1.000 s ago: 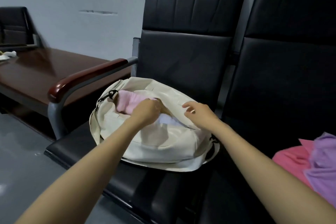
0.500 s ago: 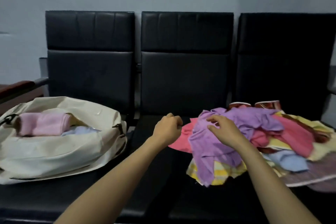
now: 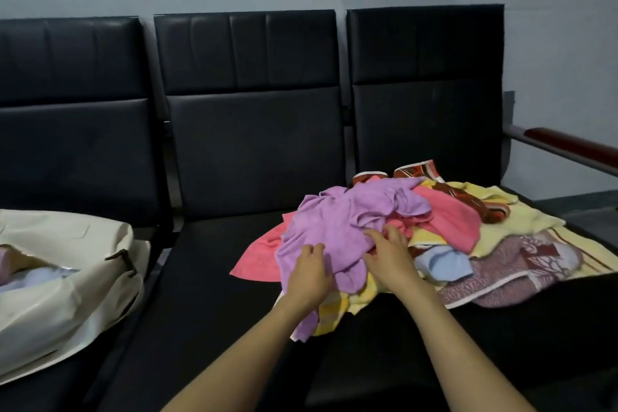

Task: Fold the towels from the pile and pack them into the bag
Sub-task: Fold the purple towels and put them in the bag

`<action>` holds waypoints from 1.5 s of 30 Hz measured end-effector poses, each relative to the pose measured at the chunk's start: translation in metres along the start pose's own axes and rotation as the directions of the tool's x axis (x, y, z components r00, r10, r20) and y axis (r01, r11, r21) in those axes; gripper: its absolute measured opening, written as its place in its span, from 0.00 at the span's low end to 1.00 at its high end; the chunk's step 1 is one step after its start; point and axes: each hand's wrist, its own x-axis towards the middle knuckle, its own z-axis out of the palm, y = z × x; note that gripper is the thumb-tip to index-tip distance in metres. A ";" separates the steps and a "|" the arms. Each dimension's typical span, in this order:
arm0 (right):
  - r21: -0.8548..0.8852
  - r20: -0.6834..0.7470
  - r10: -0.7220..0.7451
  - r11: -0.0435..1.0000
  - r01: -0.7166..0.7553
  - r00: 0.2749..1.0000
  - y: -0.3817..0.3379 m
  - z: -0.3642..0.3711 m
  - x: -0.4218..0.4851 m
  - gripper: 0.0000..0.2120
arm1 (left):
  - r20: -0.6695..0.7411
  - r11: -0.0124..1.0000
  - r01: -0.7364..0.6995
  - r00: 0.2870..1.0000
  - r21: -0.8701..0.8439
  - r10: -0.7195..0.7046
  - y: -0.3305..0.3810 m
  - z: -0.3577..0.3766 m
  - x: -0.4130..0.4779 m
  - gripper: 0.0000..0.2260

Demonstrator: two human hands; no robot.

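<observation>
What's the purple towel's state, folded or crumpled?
Crumpled: the purple towel lies bunched in irregular wrinkles on top of the pile.

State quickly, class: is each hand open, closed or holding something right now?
Left hand: open, fingers resting on the purple towel.
Right hand: touching the same towel; cannot tell whether it pinches it.

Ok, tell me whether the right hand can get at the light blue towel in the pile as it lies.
Probably yes. The right hand rests on the purple towel, next to the light blue towel, whose top is bare. Its far edge seems tucked under a yellow towel.
</observation>
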 end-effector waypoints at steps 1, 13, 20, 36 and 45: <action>-0.003 -0.023 -0.020 1.000 0.020 1.000 -0.001 -0.001 0.003 0.24 | -0.025 1.000 0.014 1.000 -0.012 -0.014 -0.003 0.004 0.004 0.16; -0.148 0.050 -0.075 0.986 0.081 0.996 -0.004 0.022 0.023 0.26 | -0.186 0.842 -0.199 0.975 -0.502 0.119 -0.008 -0.018 -0.006 0.09; -0.194 0.054 -0.101 0.975 0.110 0.993 -0.032 0.029 0.022 0.18 | -0.238 0.884 -0.189 0.967 -0.429 0.091 -0.035 -0.074 -0.040 0.03; 0.092 0.410 -0.463 0.878 0.470 0.786 -0.129 0.075 -0.030 0.12 | -0.064 0.985 -0.034 0.997 0.170 0.046 -0.177 -0.116 -0.064 0.13; 0.363 0.310 -0.333 0.907 0.213 0.890 -0.133 0.072 -0.012 0.13 | 0.207 0.987 -0.081 0.972 -0.139 0.109 -0.135 -0.097 -0.069 0.27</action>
